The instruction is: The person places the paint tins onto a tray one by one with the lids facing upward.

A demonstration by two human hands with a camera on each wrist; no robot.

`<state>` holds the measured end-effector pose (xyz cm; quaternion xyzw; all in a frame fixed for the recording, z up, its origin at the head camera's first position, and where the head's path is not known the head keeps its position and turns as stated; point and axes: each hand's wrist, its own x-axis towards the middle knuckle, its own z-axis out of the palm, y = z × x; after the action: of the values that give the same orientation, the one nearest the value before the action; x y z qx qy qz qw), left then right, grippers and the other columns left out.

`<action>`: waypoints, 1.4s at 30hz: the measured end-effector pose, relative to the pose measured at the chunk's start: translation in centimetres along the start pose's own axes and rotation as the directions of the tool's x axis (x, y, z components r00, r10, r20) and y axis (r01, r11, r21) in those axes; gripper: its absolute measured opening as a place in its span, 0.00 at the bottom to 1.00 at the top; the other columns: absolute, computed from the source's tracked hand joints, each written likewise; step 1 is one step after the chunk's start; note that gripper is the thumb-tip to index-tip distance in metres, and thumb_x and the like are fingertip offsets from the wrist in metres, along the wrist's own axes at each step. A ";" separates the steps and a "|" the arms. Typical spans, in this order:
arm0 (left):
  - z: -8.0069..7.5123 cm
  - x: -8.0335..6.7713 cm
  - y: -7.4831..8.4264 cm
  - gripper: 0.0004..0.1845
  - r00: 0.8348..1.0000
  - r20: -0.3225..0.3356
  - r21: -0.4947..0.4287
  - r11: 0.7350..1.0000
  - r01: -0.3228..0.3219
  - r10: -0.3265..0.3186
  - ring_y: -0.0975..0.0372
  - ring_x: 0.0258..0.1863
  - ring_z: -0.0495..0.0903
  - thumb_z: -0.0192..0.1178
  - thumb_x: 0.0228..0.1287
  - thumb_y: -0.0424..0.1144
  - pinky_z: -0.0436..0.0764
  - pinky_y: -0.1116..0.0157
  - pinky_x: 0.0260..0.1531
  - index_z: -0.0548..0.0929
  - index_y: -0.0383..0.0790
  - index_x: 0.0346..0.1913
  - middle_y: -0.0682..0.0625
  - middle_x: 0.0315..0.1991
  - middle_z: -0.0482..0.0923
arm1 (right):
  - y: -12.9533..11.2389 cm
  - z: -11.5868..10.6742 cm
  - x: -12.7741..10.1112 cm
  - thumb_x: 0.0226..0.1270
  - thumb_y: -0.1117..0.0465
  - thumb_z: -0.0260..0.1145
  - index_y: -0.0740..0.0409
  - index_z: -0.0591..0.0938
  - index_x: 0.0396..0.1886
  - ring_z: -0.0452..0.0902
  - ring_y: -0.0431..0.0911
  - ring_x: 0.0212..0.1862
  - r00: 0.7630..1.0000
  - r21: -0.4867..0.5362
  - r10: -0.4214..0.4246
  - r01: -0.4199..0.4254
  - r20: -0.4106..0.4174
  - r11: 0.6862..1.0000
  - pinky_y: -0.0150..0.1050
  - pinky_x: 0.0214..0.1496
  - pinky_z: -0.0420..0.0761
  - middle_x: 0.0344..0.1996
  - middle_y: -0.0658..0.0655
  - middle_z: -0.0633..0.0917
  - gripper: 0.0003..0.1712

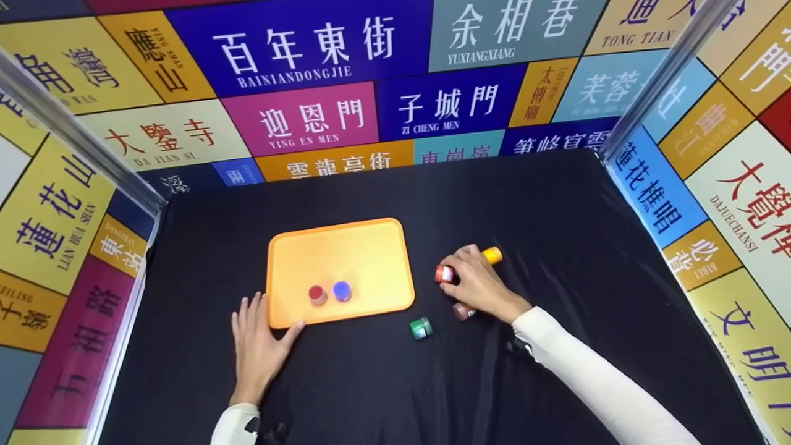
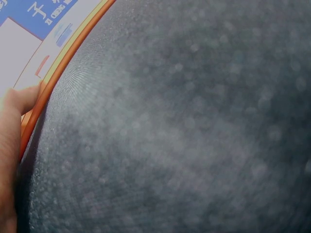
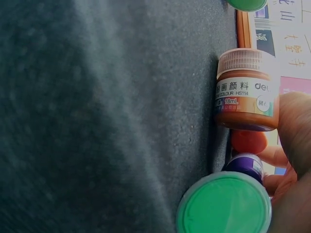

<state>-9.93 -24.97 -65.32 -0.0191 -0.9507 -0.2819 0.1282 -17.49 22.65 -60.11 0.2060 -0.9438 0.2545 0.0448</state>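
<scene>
Head camera looks down; wrist cameras sit close, perhaps sharing the tray [image 1: 346,247].

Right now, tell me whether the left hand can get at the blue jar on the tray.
Probably yes: the left hand rests at the tray edge, and the blue jar stands close by with nothing between.

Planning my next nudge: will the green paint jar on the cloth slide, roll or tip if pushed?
The green paint jar looks squat and small, so probably light and unlikely to tip. Its round body might roll if knocked over. The black cloth looks wrinkly, so it may drag rather than slide.
</scene>
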 end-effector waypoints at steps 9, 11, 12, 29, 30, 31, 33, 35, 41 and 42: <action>-0.2 -0.2 -0.1 0.55 1.000 -0.014 0.007 1.000 -0.003 0.003 0.33 0.85 0.54 0.78 0.64 0.61 0.43 0.36 0.86 0.68 0.26 0.81 0.28 0.81 0.65 | -0.5 0.4 0.3 0.61 0.59 0.83 0.61 0.90 0.50 0.76 0.60 0.60 1.000 0.001 0.003 -0.003 0.010 1.000 0.56 0.65 0.78 0.46 0.60 0.89 0.19; -0.2 -0.2 -0.2 0.55 1.000 -0.013 0.006 1.000 -0.002 0.002 0.33 0.85 0.54 0.78 0.64 0.61 0.43 0.36 0.86 0.68 0.27 0.81 0.28 0.81 0.65 | -0.6 0.4 0.5 0.61 0.59 0.83 0.61 0.90 0.50 0.76 0.60 0.60 1.000 0.004 0.001 -0.001 0.011 1.000 0.57 0.65 0.78 0.46 0.60 0.90 0.19; -0.2 -0.1 -0.2 0.55 1.000 -0.012 0.005 1.000 -0.002 0.002 0.33 0.85 0.54 0.78 0.64 0.61 0.43 0.36 0.86 0.68 0.27 0.81 0.29 0.81 0.65 | -0.7 0.4 0.5 0.61 0.59 0.83 0.60 0.90 0.50 0.76 0.60 0.60 1.000 0.005 0.000 0.000 0.012 1.000 0.57 0.65 0.78 0.46 0.60 0.90 0.19; 0.1 0.6 0.2 0.55 1.000 0.004 0.005 1.000 -0.007 0.007 0.34 0.86 0.53 0.77 0.64 0.61 0.42 0.35 0.85 0.67 0.27 0.81 0.29 0.82 0.64 | -2.7 1.0 2.3 0.63 0.63 0.80 0.62 0.87 0.51 0.76 0.60 0.59 0.998 0.118 0.007 0.000 -0.064 0.993 0.59 0.64 0.78 0.47 0.62 0.88 0.18; 0.1 0.6 0.3 0.55 1.000 0.003 0.004 1.000 -0.010 0.010 0.34 0.86 0.53 0.77 0.64 0.61 0.43 0.35 0.85 0.67 0.27 0.81 0.29 0.82 0.64 | -2.9 1.1 2.4 0.64 0.62 0.80 0.61 0.87 0.51 0.76 0.60 0.59 0.998 0.124 0.012 -0.004 -0.064 0.992 0.58 0.64 0.78 0.47 0.62 0.88 0.18; 0.1 0.6 0.3 0.55 1.000 0.000 0.002 1.000 -0.013 0.013 0.34 0.85 0.53 0.77 0.64 0.61 0.43 0.35 0.85 0.67 0.27 0.81 0.29 0.82 0.64 | -3.1 1.2 2.5 0.64 0.62 0.80 0.61 0.87 0.51 0.76 0.60 0.60 0.998 0.132 0.018 -0.009 -0.064 0.991 0.58 0.64 0.78 0.48 0.62 0.88 0.18; 0.1 0.5 0.2 0.55 1.000 -0.005 0.001 1.000 -0.016 0.016 0.33 0.85 0.54 0.77 0.64 0.61 0.43 0.35 0.85 0.68 0.26 0.81 0.29 0.82 0.64 | -3.4 1.4 2.6 0.64 0.61 0.81 0.60 0.87 0.51 0.77 0.60 0.60 0.997 0.143 0.021 -0.011 -0.072 0.990 0.57 0.65 0.78 0.48 0.62 0.88 0.18; 0.1 0.4 0.2 0.55 1.000 -0.006 0.002 1.000 -0.016 0.016 0.33 0.85 0.54 0.77 0.64 0.61 0.43 0.35 0.85 0.68 0.26 0.81 0.29 0.82 0.64 | -3.7 1.6 2.7 0.64 0.61 0.81 0.59 0.87 0.51 0.77 0.59 0.61 0.997 0.159 0.027 -0.014 -0.076 0.987 0.56 0.65 0.79 0.49 0.62 0.88 0.18; 0.1 0.1 0.1 0.56 1.000 -0.013 0.003 1.000 -0.014 0.014 0.34 0.85 0.54 0.78 0.63 0.61 0.44 0.35 0.85 0.68 0.26 0.81 0.29 0.82 0.65 | -4.5 2.2 3.1 0.64 0.59 0.83 0.58 0.87 0.49 0.76 0.57 0.59 0.996 0.209 0.017 0.003 -0.091 0.978 0.52 0.64 0.78 0.48 0.59 0.87 0.18; 0.0 0.1 0.1 0.56 1.000 -0.015 0.001 1.000 -0.015 0.015 0.34 0.85 0.54 0.78 0.63 0.61 0.44 0.35 0.85 0.68 0.26 0.81 0.29 0.82 0.65 | -4.6 2.2 3.2 0.64 0.59 0.83 0.58 0.87 0.49 0.76 0.56 0.58 0.996 0.211 0.010 0.009 -0.092 0.977 0.52 0.64 0.77 0.47 0.58 0.87 0.18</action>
<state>-9.98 -24.86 -65.28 -0.0240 -0.9497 -0.2804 0.1374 -18.43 16.75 -59.31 0.1974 -0.9084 0.3624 0.0664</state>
